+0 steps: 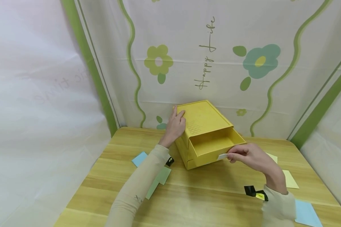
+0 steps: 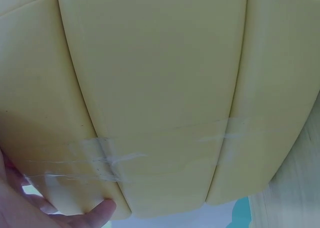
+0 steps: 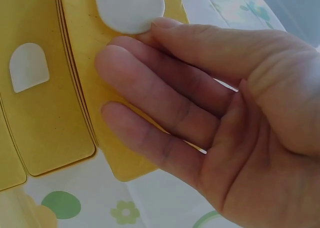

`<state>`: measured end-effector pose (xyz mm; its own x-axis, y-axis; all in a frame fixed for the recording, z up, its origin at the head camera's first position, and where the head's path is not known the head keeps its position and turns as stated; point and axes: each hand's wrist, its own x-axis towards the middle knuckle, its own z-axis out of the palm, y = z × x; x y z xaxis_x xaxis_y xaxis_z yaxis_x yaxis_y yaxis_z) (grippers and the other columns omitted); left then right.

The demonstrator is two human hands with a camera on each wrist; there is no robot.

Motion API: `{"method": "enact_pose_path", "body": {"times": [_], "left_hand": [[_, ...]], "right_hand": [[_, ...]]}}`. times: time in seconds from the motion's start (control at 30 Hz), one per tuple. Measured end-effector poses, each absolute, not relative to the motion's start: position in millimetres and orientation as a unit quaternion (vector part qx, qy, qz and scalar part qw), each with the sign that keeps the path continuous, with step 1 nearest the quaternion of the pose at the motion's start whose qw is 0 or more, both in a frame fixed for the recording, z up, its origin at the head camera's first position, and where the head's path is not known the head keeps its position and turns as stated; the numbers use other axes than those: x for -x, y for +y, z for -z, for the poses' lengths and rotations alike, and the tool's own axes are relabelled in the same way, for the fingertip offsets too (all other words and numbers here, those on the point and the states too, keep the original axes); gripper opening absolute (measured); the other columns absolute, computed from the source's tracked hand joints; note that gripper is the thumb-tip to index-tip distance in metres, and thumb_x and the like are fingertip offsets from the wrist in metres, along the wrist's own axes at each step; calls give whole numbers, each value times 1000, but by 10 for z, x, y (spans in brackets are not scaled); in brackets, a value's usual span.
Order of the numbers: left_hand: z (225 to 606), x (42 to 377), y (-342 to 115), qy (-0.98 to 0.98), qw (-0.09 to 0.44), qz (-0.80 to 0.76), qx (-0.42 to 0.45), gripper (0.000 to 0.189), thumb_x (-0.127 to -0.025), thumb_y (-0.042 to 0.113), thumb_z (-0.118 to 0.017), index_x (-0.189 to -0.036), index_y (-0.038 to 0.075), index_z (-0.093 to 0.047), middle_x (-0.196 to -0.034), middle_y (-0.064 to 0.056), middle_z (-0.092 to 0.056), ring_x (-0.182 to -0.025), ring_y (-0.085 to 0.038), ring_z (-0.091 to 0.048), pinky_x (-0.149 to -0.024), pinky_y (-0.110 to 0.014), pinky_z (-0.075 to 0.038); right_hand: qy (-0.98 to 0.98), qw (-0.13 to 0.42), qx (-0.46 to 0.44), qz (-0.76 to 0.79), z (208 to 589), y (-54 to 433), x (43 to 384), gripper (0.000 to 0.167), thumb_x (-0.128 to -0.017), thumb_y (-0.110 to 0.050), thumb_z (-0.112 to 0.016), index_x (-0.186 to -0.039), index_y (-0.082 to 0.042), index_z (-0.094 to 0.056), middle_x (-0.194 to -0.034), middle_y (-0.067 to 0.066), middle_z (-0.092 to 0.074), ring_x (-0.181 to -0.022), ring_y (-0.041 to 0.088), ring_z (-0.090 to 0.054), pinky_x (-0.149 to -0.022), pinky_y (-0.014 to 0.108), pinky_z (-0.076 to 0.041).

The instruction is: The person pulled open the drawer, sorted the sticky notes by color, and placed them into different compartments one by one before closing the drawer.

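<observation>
A yellow drawer box [image 1: 203, 116] stands at the back of the table, its top drawer [image 1: 214, 143] pulled out and bare inside. My left hand [image 1: 175, 126] holds the box at its far left top corner. In the left wrist view the thumb [image 2: 102, 212] lies on the box's side, near strips of clear tape [image 2: 125, 158]. At the front, my right hand [image 1: 251, 156] pinches the white pull tab [image 3: 131, 8] of that drawer between thumb and index finger, the other fingers loosely bent. A lower drawer front with its own white tab [image 3: 30, 68] sits further in.
Green paper pieces [image 1: 159, 181], a blue one [image 1: 139, 158] and a small black item [image 1: 170, 161] lie around the left forearm. Near the right arm are black pieces [image 1: 250, 190], pale yellow paper [image 1: 290, 179] and blue paper [image 1: 308, 212]. A flowered curtain [image 1: 184, 37] hangs behind the box.
</observation>
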<state>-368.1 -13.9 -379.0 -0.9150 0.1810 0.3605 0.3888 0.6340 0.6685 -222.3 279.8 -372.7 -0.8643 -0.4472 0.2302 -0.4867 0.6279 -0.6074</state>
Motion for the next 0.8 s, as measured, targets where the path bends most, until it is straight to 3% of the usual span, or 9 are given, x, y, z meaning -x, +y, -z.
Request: {"method": "enact_pose_path", "body": {"times": [0.47, 0.8], "left_hand": [[3816, 3705, -127, -895, 136, 395, 157, 55, -98, 26, -24, -147, 12, -46, -167, -9, -5, -151, -34, -16, -121, -51, -20], [3820, 3700, -150, -894, 134, 398, 157, 55, -98, 26, -24, -147, 13, -46, -167, -8, -6, -150, -39, -20, -119, -55, -22]], "right_hand": [[-897, -18, -268, -352, 3625, 2847, 2087, 15, -96, -20, -62, -100, -18, -76, -85, -13, -74, -75, 1, -68, -71, 21, -53], [-901, -30, -275, -333, 3569, 2858, 2018, 16, -97, -18, -61, -102, -18, -76, -86, -14, -74, -75, -1, -67, -72, 22, -53]]}}
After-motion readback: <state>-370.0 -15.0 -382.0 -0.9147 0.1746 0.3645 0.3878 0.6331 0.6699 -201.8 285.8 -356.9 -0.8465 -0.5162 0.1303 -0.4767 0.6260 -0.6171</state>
